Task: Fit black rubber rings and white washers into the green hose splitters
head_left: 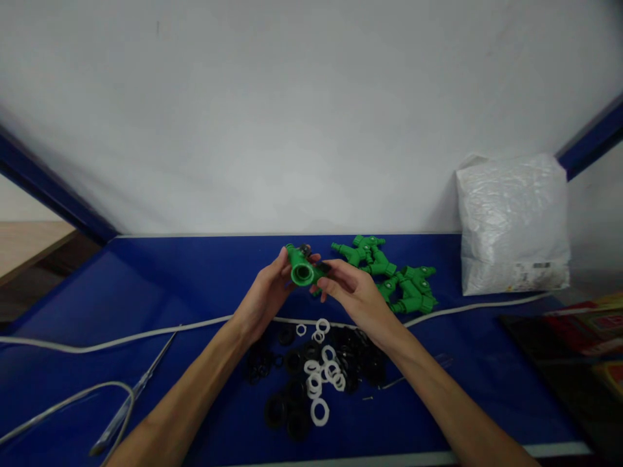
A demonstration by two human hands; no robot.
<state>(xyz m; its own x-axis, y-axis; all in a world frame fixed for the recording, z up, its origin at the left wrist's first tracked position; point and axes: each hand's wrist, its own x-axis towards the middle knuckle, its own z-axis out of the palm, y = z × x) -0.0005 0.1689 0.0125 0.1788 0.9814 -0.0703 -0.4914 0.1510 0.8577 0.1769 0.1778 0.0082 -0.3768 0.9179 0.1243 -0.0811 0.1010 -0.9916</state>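
Note:
A green plastic Y-shaped hose splitter is held above the blue table, its wide round opening facing me. My left hand is closed around its left branch. The thumb and fingers of my right hand grip the right branch, beside a small black piece. Below the hands lie white plastic rings and black rings in a loose pile. Several more green splitters are heaped beyond my right hand. My fingers hide part of the held splitter.
A white cable crosses the blue table behind the rings. At the left lie a long pointed tool and a looped cable. A wrapped white package leans on the back wall, with dark, colourful packaging at right.

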